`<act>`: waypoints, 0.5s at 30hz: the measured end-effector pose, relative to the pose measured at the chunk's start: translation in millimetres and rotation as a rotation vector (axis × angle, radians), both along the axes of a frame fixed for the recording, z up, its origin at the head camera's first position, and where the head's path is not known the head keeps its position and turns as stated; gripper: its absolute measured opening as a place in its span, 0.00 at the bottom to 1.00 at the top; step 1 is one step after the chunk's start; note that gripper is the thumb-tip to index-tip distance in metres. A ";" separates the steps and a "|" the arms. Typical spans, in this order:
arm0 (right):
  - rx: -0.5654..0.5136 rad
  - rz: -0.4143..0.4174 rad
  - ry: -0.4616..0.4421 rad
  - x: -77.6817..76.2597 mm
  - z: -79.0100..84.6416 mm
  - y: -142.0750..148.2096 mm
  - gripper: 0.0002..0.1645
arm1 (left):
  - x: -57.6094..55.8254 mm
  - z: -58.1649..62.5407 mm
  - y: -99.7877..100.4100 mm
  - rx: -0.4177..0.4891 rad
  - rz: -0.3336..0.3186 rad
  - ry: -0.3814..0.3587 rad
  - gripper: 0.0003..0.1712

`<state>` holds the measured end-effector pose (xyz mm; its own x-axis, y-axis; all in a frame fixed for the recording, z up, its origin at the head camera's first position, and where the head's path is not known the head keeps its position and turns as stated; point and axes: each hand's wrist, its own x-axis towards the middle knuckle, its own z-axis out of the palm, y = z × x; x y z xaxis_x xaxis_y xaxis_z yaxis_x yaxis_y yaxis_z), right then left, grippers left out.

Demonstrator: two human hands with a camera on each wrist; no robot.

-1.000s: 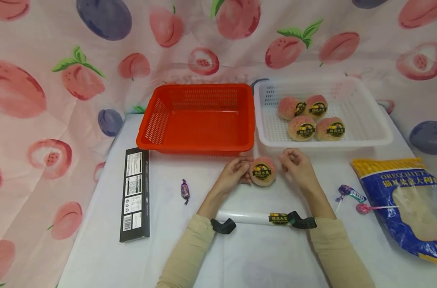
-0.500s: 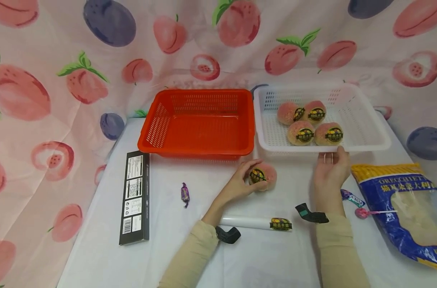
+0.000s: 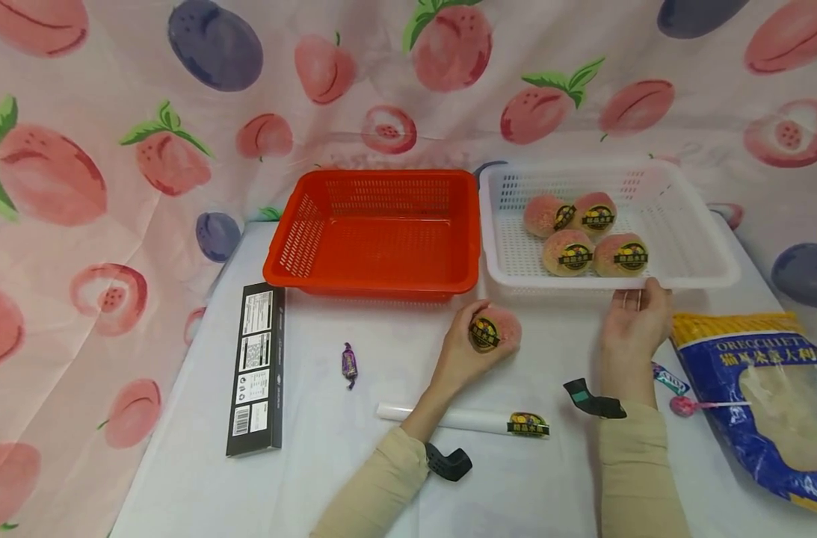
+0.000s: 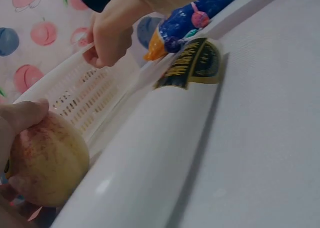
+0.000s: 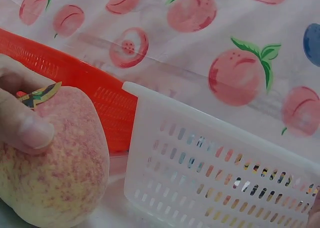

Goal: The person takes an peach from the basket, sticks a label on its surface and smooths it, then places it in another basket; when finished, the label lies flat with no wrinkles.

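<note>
My left hand (image 3: pixel 465 351) grips a pink-yellow peach (image 3: pixel 507 329) from its left side, over the table in front of the two baskets. A black and gold label shows on the fruit between thumb and fingers. Farther right, my right hand (image 3: pixel 637 321) holds the front rim of the white plastic basket (image 3: pixel 543 282), thumb on top and fingers curled beneath. Several labelled peaches (image 3: pixel 567 252) sit together inside that basket. The left wrist view shows the held peach (image 4: pixel 50 160) close up, with the right hand (image 4: pixel 111 40) at the basket rim beyond.
Left of the white basket stands a red basket (image 3: pixel 374 288). A white roll (image 3: pixel 475 420) with a label lies before the hands. Around them are a long black box (image 3: pixel 255 370), a purple wrapped candy (image 3: pixel 349 365), a lollipop (image 3: pixel 684 406) and a blue pasta bag (image 3: pixel 717 388).
My right hand has moved right, from beside the peach to the white basket's front rim. My left hand, at first against the peach's side, has wrapped round it and turned its label leftward.
</note>
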<state>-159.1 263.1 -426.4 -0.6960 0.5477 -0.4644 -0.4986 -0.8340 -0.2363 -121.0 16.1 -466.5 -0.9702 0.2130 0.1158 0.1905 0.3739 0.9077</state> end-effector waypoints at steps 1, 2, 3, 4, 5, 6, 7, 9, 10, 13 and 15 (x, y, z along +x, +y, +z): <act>-0.002 0.001 0.000 -0.2 0.1 0.5 0.35 | 0.5 0.1 1.0 0.008 0.014 0.004 0.42; -0.002 0.001 0.001 -0.4 0.3 0.8 0.34 | 0.8 0.0 1.8 0.016 0.027 0.006 0.41; 0.001 0.001 0.002 -0.5 0.6 0.9 0.33 | 1.1 0.1 2.5 0.020 0.037 0.010 0.40; 0.006 0.001 0.000 -0.2 0.4 1.3 0.32 | 1.6 -0.1 3.1 0.022 0.046 0.012 0.39; 0.007 0.000 -0.001 0.2 0.5 1.3 0.31 | 2.0 -0.2 3.6 0.021 0.050 0.021 0.38; 0.013 0.000 0.000 0.7 0.5 1.2 0.31 | 2.5 0.0 4.0 0.021 0.050 0.028 0.38; 0.014 0.000 0.001 1.0 0.8 1.1 0.30 | 2.9 0.1 4.3 0.017 0.050 0.040 0.37; 0.021 0.003 0.003 1.5 1.1 0.8 0.29 | 4.0 1.5 5.0 0.016 0.044 0.061 0.37; 0.023 0.004 0.001 1.4 1.1 0.7 0.29 | 4.4 2.8 5.4 0.019 0.039 0.073 0.37; 0.016 0.005 0.004 1.1 1.5 0.6 0.32 | 5.0 10.4 6.8 0.036 0.010 0.110 0.37; 0.009 0.004 0.004 1.3 1.6 0.6 0.33 | 4.9 19.6 7.7 0.056 -0.014 0.128 0.37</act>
